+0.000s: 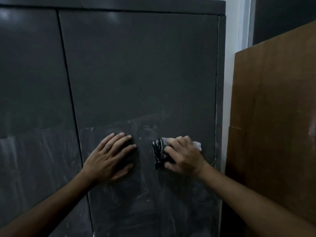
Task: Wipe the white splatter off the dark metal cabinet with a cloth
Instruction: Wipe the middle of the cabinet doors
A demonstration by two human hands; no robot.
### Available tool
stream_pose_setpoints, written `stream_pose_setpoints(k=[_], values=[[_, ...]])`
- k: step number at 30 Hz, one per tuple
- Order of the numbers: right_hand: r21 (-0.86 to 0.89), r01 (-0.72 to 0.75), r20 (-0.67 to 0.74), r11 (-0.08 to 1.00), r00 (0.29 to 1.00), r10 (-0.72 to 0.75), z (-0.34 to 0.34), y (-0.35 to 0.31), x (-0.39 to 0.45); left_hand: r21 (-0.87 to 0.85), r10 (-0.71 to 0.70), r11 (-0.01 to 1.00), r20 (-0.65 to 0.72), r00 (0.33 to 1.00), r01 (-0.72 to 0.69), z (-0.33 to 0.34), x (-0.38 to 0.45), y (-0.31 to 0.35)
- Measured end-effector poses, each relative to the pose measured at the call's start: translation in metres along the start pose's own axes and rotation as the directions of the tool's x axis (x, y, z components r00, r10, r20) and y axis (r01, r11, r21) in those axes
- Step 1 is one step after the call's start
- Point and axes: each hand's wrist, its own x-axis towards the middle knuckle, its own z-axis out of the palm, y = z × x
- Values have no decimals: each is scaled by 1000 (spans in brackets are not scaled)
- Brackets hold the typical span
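My left hand (pixel 112 155) lies flat on the right door (pixel 140 74) of a dark cabinet (pixel 220 65), fingers straight and spread. Well apart from it, toward the door's right edge, my right hand (pixel 183 155) grips a bunched cloth (pixel 159 151), fingers curled round it, pressing it against the metal. The cloth is dark with white streaks, and a pale end pokes out past my knuckles. White smears (pixel 119 129) cloud the door around and below both hands and reach onto the left door (pixel 30 74). A brown board (pixel 273 108) leans to the right of the cabinet.
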Motion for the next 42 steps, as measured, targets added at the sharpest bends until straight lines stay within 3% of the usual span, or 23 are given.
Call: stream_pose_setpoints(k=[2, 4, 7, 9, 11, 13, 14, 16, 18, 20, 21, 23, 25, 26, 27, 29, 31, 32, 34, 36, 38, 40, 42], values=[[-21, 9, 4, 1000, 1000, -9, -10, 28, 10, 7, -7, 1000, -1, 1000, 7, 0, -1, 0], [-69, -221, -114, 973, 971, 212, -21, 59, 37, 16, -10, 1000, 2, 1000, 10, 1, -1, 1], [15, -541, -302, 841, 799, 520, -18, 57, 72, 1, -18, 1000, 5, 1000, 18, 2, -1, 1], [54, -414, -269, 909, 870, 413, -3, 21, 66, -14, -27, 1000, 3, 1000, 27, 2, -2, 2], [57, -76, -132, 995, 988, 83, 5, -12, 40, -38, -34, 999, -17, 999, 33, 1, -1, 3], [78, 137, -8, 987, 991, -137, -5, -9, 27, -62, -29, 998, -40, 999, 27, 0, -4, 3], [68, 144, 0, 987, 989, -145, -10, 4, 32, -63, -33, 998, -44, 998, 30, 0, -7, 1], [25, -64, -107, 998, 992, 66, -18, 35, 54, -49, -63, 997, -44, 997, 61, -2, -16, -2], [70, -422, -269, 904, 864, 425, -21, 55, 83, -46, -107, 993, -64, 992, 104, -4, -27, -8], [152, -560, -326, 814, 749, 576, -11, 36, 97, -40, -134, 990, -70, 988, 132, -6, -35, -14], [147, -505, -309, 850, 793, 525, -3, 19, 95, -35, -135, 991, -65, 989, 133, -6, -38, -17], [97, -129, -209, 987, 967, 147, 10, -12, 77, -21, -114, 993, -54, 992, 113, -4, -41, -21], [67, 248, -63, 966, 968, -244, 7, -12, 64, -7, -94, 996, -50, 994, 93, -1, -42, -24], [48, 332, -32, 942, 943, -330, 2, 2, 68, -1, -94, 996, -52, 994, 94, 0, -42, -24], [25, 321, -54, 947, 946, -319, 0, 17, 78, 3, -97, 995, -54, 994, 98, 0, -42, -24], [5, 12, -181, 1000, 983, -11, -10, 46, 108, 6, -98, 995, -54, 994, 98, 0, -43, -24], [61, -397, -321, 916, 861, 394, -17, 52, 138, 3, -102, 995, -52, 993, 102, 0, -43, -24], [99, -478, -350, 873, 804, 481, -13, 40, 144, 3, -103, 995, -52, 993, 103, 0, -43, -24], [132, -344, -299, 930, 880, 368, 2, 4, 136, 2, -100, 995, -56, 993, 101, 0, -43, -24], [103, 74, -164, 992, 985, -56, 16, -28, 103, -10, -102, 995, -66, 993, 102, 0, -42, -23], [67, 372, -16, 926, 928, -372, 14, -26, 81, -31, -123, 992, -84, 989, 121, -1, -46, -22], [31, 367, -37, 930, 930, -365, 9, -2, 93, -33, -152, 988, -86, 985, 150, -3, -55, -24], [8, 59, -178, 998, 982, -56, 1, 19, 122, -19, -161, 987, -71, 984, 160, -8, -67, -29]])
